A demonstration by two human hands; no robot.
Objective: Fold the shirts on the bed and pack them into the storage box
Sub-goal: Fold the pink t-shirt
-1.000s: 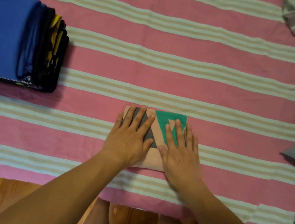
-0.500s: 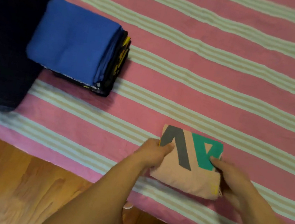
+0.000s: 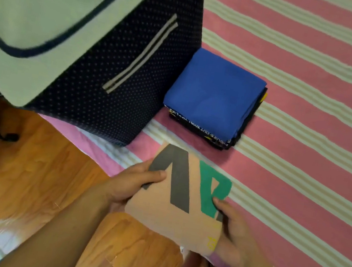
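Folded peach shirt (image 3: 178, 206) with grey and green lettering held off the bed, just in front of the stack of folded shirts (image 3: 213, 97), over the bed's near edge and partly over the floor. Left hand (image 3: 136, 185) pinching the shirt's left edge, thumb on top across the grey letter, fingers curled underneath. Right hand (image 3: 227, 230) gripping the right edge near the green letter, thumb on top, fingers wrapped below. Fold looks finished and compact, so folding of this piece judged done; packing not yet. Stack: blue shirt on top, dark printed ones beneath, resting on the striped bedsheet (image 3: 306, 155), still outside the box. Storage box (image 3: 101, 69), navy with small dots and a striped handle, touching or just beside the stack's left side, standing on the bed corner. Pale lid (image 3: 40, 5) with dark piping seen on top of the box; open or closed cannot tell, interior not visible, so nothing confirmed packed. No unfolded shirts in view around the stack, though much of the bed is out of frame. Likely remaining: add peach shirt to stack or box, then move the whole stack in. Wooden floor (image 3: 46, 181) in front of the stack, below the bed edge.
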